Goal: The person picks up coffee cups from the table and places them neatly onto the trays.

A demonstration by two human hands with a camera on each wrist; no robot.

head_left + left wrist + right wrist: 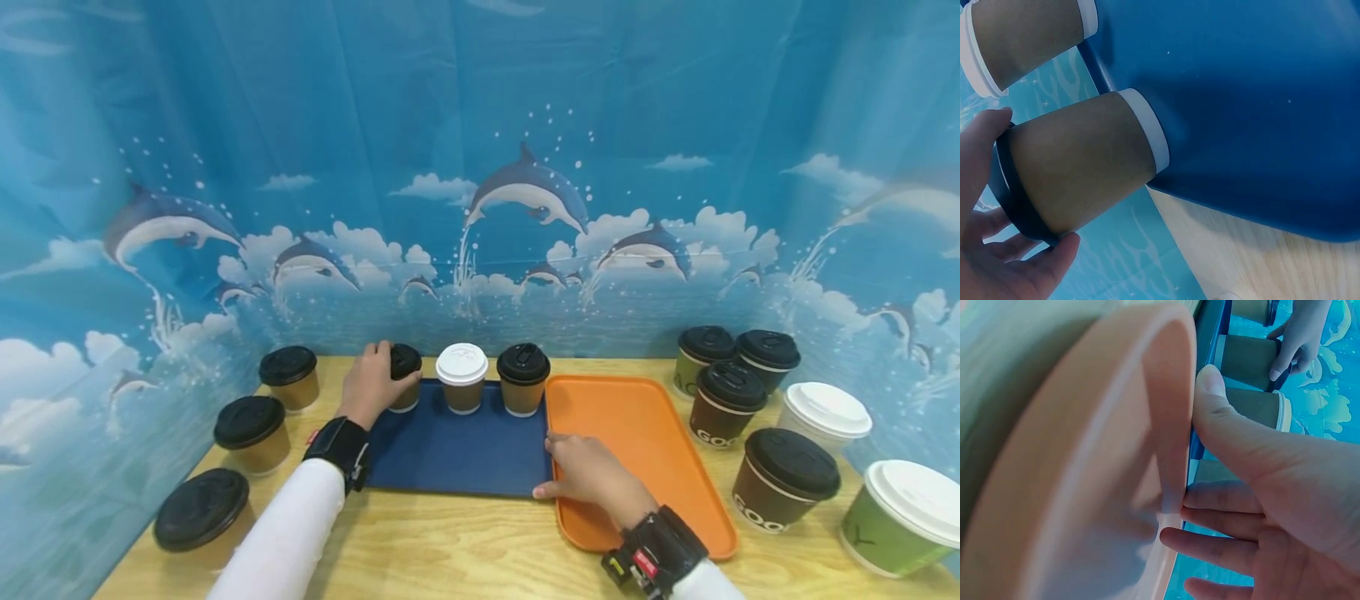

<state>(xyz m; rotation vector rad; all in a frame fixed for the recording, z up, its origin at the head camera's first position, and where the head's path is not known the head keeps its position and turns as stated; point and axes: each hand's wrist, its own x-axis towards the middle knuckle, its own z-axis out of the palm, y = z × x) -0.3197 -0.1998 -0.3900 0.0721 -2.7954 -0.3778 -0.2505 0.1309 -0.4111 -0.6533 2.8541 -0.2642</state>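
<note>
At the back left corner of the blue tray [457,458], my left hand [367,387] grips a brown paper coffee cup [1085,159] by its black lid, thumb and fingers around the rim. The cup is upright with its base at the tray. Beside it on the tray stand a white-lidded brown cup [462,393] and a black-lidded brown cup [522,392]. My right hand [588,473] lies over the orange tray [626,417], its spread, fairly straight fingers touching the edge where the two trays meet. Part of that orange edge hides behind the hand.
Three black-lidded brown cups, the middle one [258,437] among them, line the table's left side. Several cups stand right of the orange tray, including a dark brown one [776,492] and a green white-lidded one [892,533]. A dolphin-printed curtain [450,208] hangs behind.
</note>
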